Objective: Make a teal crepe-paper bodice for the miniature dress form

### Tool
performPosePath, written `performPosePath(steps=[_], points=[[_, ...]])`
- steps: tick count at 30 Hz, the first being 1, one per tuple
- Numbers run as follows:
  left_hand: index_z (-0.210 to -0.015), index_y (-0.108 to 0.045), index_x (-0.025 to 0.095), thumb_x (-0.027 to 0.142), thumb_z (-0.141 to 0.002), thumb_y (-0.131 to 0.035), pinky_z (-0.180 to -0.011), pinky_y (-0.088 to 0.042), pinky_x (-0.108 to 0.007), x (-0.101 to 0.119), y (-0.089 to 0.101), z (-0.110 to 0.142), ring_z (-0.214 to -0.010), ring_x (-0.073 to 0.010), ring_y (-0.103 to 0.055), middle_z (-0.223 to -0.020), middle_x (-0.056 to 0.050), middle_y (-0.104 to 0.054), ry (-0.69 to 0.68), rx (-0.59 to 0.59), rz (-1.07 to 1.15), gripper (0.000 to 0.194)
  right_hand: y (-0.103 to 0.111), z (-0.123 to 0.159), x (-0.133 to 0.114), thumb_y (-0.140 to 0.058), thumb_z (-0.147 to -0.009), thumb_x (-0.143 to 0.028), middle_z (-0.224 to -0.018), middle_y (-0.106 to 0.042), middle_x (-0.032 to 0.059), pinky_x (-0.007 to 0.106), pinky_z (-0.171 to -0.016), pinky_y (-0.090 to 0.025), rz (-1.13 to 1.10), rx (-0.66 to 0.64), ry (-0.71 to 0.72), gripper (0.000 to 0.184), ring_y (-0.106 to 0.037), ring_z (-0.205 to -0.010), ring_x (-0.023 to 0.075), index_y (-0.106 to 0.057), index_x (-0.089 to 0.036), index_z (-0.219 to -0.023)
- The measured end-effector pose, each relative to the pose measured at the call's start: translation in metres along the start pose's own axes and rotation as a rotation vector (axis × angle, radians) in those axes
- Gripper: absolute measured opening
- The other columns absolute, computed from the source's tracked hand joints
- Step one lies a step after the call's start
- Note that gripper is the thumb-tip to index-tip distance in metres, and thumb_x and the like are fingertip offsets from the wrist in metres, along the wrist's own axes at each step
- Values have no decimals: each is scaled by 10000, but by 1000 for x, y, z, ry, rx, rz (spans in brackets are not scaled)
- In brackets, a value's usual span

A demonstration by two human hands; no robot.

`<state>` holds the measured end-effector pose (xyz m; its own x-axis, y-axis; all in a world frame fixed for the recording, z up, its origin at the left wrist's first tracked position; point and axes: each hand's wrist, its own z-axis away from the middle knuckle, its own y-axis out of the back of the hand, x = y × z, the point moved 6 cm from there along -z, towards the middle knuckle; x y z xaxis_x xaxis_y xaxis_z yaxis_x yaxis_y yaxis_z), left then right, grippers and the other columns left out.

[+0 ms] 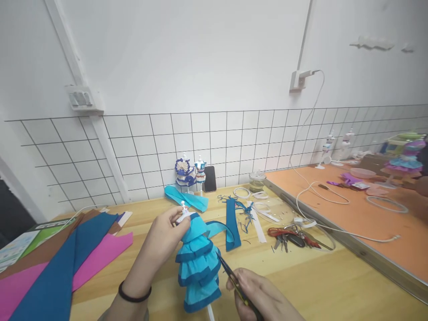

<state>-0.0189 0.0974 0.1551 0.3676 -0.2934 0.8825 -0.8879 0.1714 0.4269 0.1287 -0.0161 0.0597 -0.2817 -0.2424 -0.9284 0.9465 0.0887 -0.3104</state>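
My left hand (pixel 167 234) is closed around the top of a small white dress form (pixel 184 209), tilted above the wooden table. A turquoise tiered dress (pixel 199 256) with dark blue edging covers the form, and its white stand (pixel 210 312) pokes out below. My right hand (pixel 256 294) grips dark, narrow scissors (pixel 236 281) with some yellow on the handle; their tips touch the right edge of a ruffle. From the dress's upper right side a loose blue strip (pixel 219 226) curls out toward a flat dark blue piece (pixel 231 227) on the table.
Blue thread scraps (pixel 245 214), white rings (pixel 241 192), a glass jar (pixel 257 180) and keys (pixel 287 236) lie right of centre. Two dressed forms (pixel 185 174) and a phone (pixel 210 179) stand by the wall. Coloured sheets (pixel 62 267) spread left; an orange table (pixel 361 232) adjoins right.
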Motion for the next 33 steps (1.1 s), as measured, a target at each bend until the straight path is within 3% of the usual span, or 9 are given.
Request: performPosePath(steps=[3, 7, 12, 18, 20, 23, 27, 30, 33], points=[[-878, -623, 140, 312, -732, -507, -668, -472, -282, -1, 0, -1, -813, -228, -605, -792, -36, -659, -19, -1, 28, 254, -7, -8, -4, -482, -723, -630, -492, -356, -91, 147, -342, -131, -34, 34, -51, 464, -207, -355, 21, -524, -184, -843], [-907, -635, 143, 290, -734, -511, -682, -477, -290, -2, -2, -2, -822, -223, -602, -799, -41, -655, -44, -64, 122, 258, -6, -17, -8, -407, -789, -592, -458, -364, -98, 147, -299, -150, -7, 51, -5, 426, -183, -299, 13, -508, -179, -813], [-966, -627, 150, 245, -735, -522, -670, -463, -275, 5, -7, 0, -807, -196, -590, -837, -38, -653, -78, -126, 190, 271, 4, -15, 1, -431, -751, -628, -467, -364, -99, 152, -306, -119, 33, 22, -11, 465, -187, -300, 10, -494, -177, -841], [-897, -634, 134, 251, -731, -548, -611, -429, -252, 6, -10, 3, -724, -166, -567, -794, -38, -639, -49, -136, 161, 220, 41, -23, 19, -422, -713, -683, -471, -404, -75, 175, -345, -170, 85, 217, 37, 532, -265, -323, 36, -486, -175, -857], [-874, -630, 130, 258, -730, -559, -609, -421, -247, 5, -11, 4, -717, -161, -562, -782, -37, -631, -38, -149, 170, 205, 48, -29, 20, -428, -654, -734, -468, -397, -71, 184, -329, -147, 75, 227, 30, 585, -261, -310, 41, -490, -178, -824], [-876, -628, 133, 277, -740, -558, -628, -422, -252, 3, -14, 5, -738, -164, -564, -802, -42, -635, -42, -188, 190, 210, 47, -34, 7, -486, -572, -759, -438, -299, -103, 185, -322, -96, 81, 178, 57, 604, -177, -303, 27, -486, -187, -765], [-868, -636, 133, 307, -743, -558, -632, -428, -259, 5, -20, 6, -738, -172, -570, -807, -52, -643, -69, -244, 193, 228, 42, -28, -14, -613, -613, -626, -474, -181, -123, 171, -382, -59, 122, 261, 115, 481, -135, -376, 22, -471, -193, -767], [-875, -639, 135, 309, -742, -561, -632, -431, -255, 4, -24, 6, -736, -173, -574, -803, -51, -647, -68, -264, 212, 233, 38, -26, -10, -579, -635, -638, -444, -198, -120, 188, -376, -53, 132, 243, 108, 466, -125, -363, 29, -492, -197, -757], [-880, -637, 133, 316, -747, -558, -635, -431, -250, 1, -25, 5, -745, -173, -572, -808, -51, -640, -59, -261, 205, 240, 41, -29, -6, -646, -589, -591, -485, -337, -87, 194, -367, -89, 203, 304, 145, 446, -171, -361, 28, -525, -193, -749]])
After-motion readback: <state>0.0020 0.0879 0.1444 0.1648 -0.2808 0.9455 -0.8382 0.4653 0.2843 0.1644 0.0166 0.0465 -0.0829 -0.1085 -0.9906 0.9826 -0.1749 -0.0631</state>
